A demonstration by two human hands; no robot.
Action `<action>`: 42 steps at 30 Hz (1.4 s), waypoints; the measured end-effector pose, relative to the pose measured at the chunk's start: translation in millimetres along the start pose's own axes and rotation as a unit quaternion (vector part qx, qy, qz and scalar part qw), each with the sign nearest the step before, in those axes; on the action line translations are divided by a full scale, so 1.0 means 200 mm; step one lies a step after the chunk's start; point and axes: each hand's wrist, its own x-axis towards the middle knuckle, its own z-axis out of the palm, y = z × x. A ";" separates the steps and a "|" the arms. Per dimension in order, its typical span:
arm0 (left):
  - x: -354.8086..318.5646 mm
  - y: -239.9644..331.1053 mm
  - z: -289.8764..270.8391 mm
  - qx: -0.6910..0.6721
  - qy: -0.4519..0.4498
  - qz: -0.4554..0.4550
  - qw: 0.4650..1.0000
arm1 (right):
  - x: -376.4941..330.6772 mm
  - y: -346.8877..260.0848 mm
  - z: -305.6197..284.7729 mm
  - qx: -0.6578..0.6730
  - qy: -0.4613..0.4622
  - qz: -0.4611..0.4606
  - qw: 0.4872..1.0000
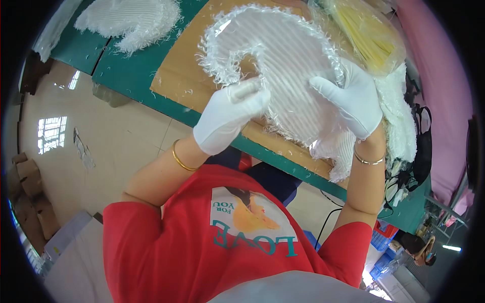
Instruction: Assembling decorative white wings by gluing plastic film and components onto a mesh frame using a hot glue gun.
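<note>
A curved, hook-shaped piece of white fabric (293,70) with a shaggy fringed edge and a striped, shiny face lies in front of me over brown cardboard (174,76). My left hand (230,113), in a white glove, is closed in a pinch at the fabric's inner edge, by the notch of the curve. On the right side of the piece, my gloved right hand (353,98) grips its border, thumb lying on the striped face and the fingers partly hidden beneath. Loose white fibres stick out all round the edge.
The green table (121,63) carries another shaggy white piece (131,17) at the far left. A clear bag of yellow strips (358,35) sits at the far right. Fluffy white fabric (399,111) and black straps (423,136) lie beside my right arm, near a pink cloth (434,76).
</note>
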 end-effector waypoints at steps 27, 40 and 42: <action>0.17 0.26 0.34 0.571 0.020 0.461 0.679 | -0.17 -0.16 0.00 0.051 0.244 -0.131 0.959; 0.30 0.48 0.54 0.231 -0.050 0.309 0.921 | -0.28 -0.30 -0.09 0.126 0.299 -0.198 0.925; 0.29 0.50 0.67 0.216 0.002 0.298 0.930 | -0.28 -0.29 -0.06 0.095 0.316 -0.187 0.925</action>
